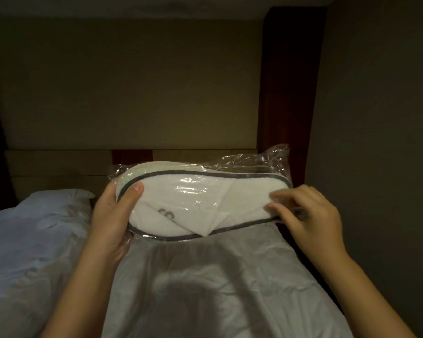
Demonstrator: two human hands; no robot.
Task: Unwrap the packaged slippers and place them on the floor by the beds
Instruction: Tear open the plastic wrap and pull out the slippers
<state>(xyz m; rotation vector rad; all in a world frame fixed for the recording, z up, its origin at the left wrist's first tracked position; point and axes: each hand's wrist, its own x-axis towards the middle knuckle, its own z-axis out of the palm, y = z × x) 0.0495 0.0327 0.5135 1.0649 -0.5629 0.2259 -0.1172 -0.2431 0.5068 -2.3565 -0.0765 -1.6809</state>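
White slippers with dark trim (pixel 200 198) lie flat inside a clear plastic wrapper (pixel 261 162), held sideways in the air over the bed. My left hand (pixel 115 213) grips the left end of the package, thumb on top. My right hand (pixel 305 215) pinches the right end, fingertips on the plastic at the slipper's edge. Loose plastic sticks up at the upper right. The floor is not in view.
A bed with a white duvet (pixel 205 284) lies below my hands, and a second bed with a white pillow (pixel 47 211) is to the left. A padded headboard and dark wood post (pixel 288 93) stand behind. A wall runs close on the right.
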